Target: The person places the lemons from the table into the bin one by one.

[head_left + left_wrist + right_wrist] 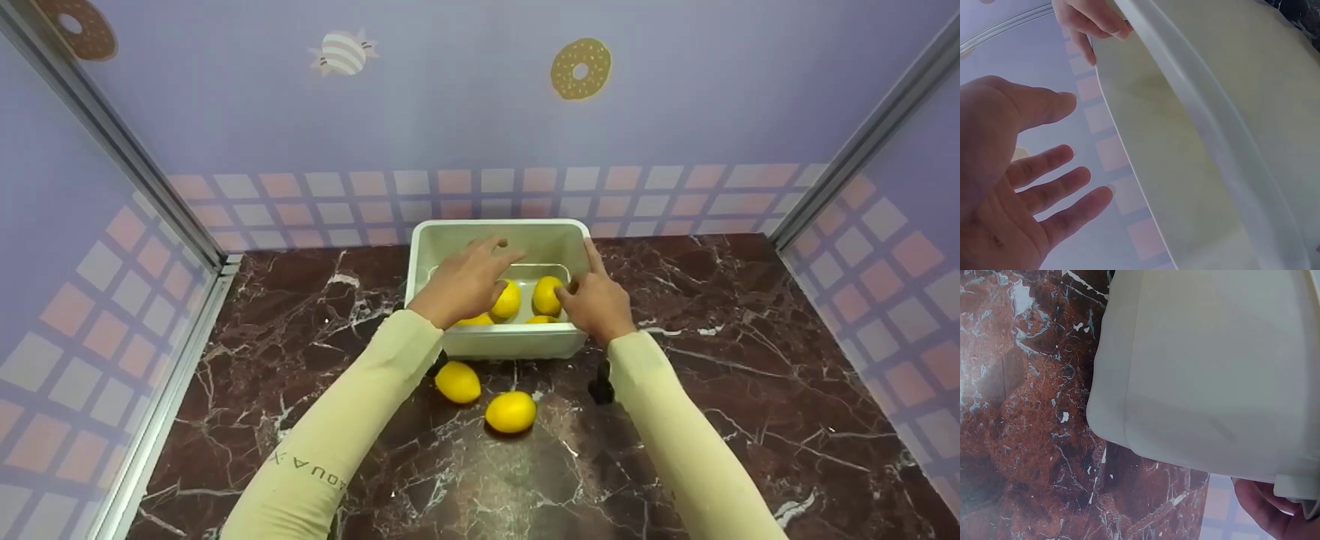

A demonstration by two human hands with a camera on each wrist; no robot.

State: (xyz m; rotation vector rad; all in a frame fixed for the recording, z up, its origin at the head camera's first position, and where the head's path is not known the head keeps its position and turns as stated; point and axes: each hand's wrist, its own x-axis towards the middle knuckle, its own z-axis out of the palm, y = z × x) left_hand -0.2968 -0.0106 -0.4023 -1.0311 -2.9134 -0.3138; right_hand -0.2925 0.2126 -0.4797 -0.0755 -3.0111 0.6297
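Note:
A white plastic bin (517, 341) stands on the dark marble tabletop with several yellow lemons (550, 295) inside it. Over the bin's left part hovers my left hand (469, 279), its fingers spread and apart; in the left wrist view its palm (994, 185) shows nothing held. At the right rim, my right hand (600, 300) grips the bin's edge; the right wrist view shows some curled fingers (1264, 509) under the rim. In front of the bin, two lemons lie on the table, one on the left (457, 382) and one nearer (511, 412).
Purple panels with a pink-and-white check band (495, 191) enclose the marble tabletop (750, 360) at the back and both sides. A metal rail (165, 390) runs along the left edge. The bin stands close to the back panel.

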